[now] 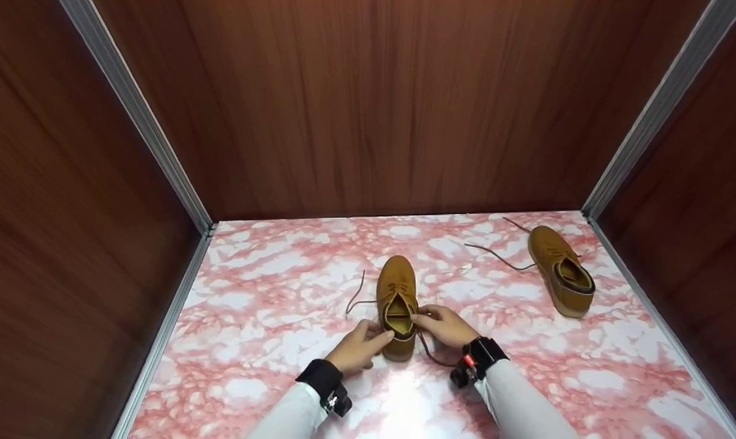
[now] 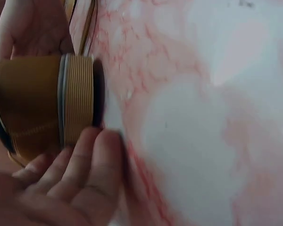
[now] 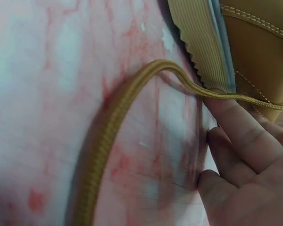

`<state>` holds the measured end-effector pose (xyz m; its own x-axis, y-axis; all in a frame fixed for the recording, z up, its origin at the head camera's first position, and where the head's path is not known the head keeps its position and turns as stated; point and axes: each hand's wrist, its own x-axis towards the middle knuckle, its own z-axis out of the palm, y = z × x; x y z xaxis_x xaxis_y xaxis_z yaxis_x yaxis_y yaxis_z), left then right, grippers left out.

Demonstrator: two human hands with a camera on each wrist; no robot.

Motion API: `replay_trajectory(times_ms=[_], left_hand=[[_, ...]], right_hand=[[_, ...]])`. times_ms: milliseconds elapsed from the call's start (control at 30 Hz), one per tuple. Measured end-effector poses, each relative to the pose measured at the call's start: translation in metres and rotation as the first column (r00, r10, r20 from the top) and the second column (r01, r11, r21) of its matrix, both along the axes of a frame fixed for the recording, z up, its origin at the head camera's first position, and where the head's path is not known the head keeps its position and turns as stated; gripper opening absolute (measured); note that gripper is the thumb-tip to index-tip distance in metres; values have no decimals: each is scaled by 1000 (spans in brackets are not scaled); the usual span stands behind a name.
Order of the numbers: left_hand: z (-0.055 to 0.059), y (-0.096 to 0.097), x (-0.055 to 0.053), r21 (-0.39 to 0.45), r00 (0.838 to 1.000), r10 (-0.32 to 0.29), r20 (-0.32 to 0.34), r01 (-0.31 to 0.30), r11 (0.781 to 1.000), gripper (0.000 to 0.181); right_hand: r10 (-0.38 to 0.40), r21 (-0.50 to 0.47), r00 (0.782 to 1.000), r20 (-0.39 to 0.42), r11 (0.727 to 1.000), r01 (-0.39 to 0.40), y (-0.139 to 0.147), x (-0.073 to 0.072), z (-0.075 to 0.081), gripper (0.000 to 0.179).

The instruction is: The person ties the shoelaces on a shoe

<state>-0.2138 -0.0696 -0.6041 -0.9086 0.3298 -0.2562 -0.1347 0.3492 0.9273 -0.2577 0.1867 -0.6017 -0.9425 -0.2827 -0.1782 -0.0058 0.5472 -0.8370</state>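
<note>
A tan lace-up shoe point(image 1: 397, 271) stands upright on the marbled surface, toe pointing away from me. My left hand point(image 1: 357, 349) grips its left side near the heel, thumb at the collar and fingers along the outside. On the opposite side, my right hand point(image 1: 447, 327) holds the collar edge between thumb and fingers. The left wrist view shows the shoe's heel point(image 2: 30, 94) and ribbed sole between both hands. Past the right fingers runs a loose brown shoelace point(image 3: 114, 120), close up in the right wrist view. Another lace end point(image 1: 355, 303) lies left of the shoe.
A matching tan shoe point(image 1: 557, 274) stands at the back right, its laces point(image 1: 499, 255) spread to its left. Wood-grain panels point(image 1: 398, 110) with metal corner posts point(image 1: 142, 116) enclose the red-and-white surface point(image 1: 252, 341) at the back and both sides.
</note>
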Motion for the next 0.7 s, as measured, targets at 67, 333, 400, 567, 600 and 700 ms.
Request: replay_trajectory(times_ms=[67,333,400,567,600,700], left_hand=[[0,-4,-2,43,998,2,68,-4,999,71],[6,-16,-17,183,946,94,309,-156,971,86],[8,-19,-22,198,930,125,345,-203,959,91],[8,-22,-31,236,901,140,412,-253,938,95],[9,-21,-33,240,897,140,419,-258,936,95],[11,-20,-37,254,890,144,433,-274,928,96]], right_hand=[[12,8,1000,-11,1000,-12,0,0,0,51],[-10,2,1000,5,1000,10,-3,-1,-4,50],[-14,-5,1000,9,1000,14,-3,0,-4,49],[-26,-8,1000,16,1000,26,-3,1,-3,50],[-29,-8,999,18,1000,30,-2,2,-3,50],[-38,-2,999,23,999,38,-1,1,-1,50]])
